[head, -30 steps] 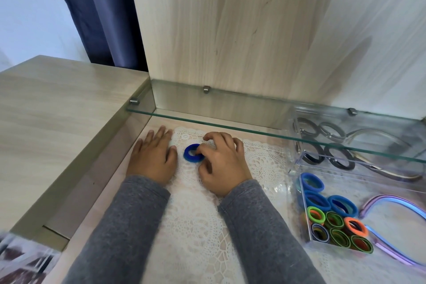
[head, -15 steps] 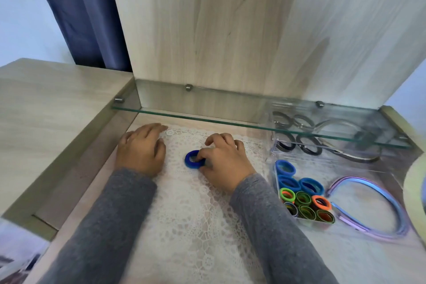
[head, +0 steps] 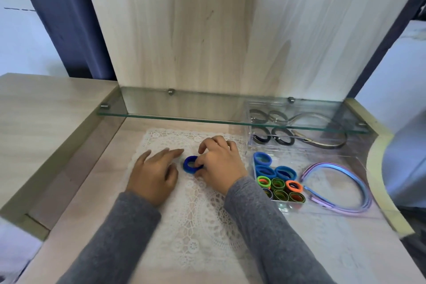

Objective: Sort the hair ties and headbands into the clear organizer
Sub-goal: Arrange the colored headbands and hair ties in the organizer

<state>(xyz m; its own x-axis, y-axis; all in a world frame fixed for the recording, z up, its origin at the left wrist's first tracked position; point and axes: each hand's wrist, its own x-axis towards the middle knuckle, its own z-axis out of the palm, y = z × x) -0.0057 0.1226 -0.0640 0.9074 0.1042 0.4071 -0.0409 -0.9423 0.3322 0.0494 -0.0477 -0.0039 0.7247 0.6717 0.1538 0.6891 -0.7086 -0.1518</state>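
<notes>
The dark blue hair tie [head: 191,163] lay flat at the centre of the frame on a white lace mat [head: 196,217], its hole facing up; being a plain ring, it had no long axis to line up. The right hand [head: 220,163] was on its right-hand rim, thumb and curled fingers pinching the thick fabric band. The left hand [head: 153,174] rested released on the mat just left of the tie, fingers straight and grasping nothing, and whether its forefinger touched the ring could not be told. The clear organizer [head: 285,206] stood to the right of both hands, near the right hand and well apart from the left, so the carry looked likely to run rightwards from the hand already pinching. In its near-left compartment lighter blue ties [head: 265,170] of similar soft, fuzzy make stood on edge, with smaller green and orange ties [head: 279,189] packed tight below them in the frame. Thin, smooth pastel headbands [head: 341,182] curved through the compartment to their right, and black ties [head: 272,136] lay in the far part under a glass shelf [head: 184,119]. The pale wood-grain surface [head: 92,191] looked smooth and matt
</notes>
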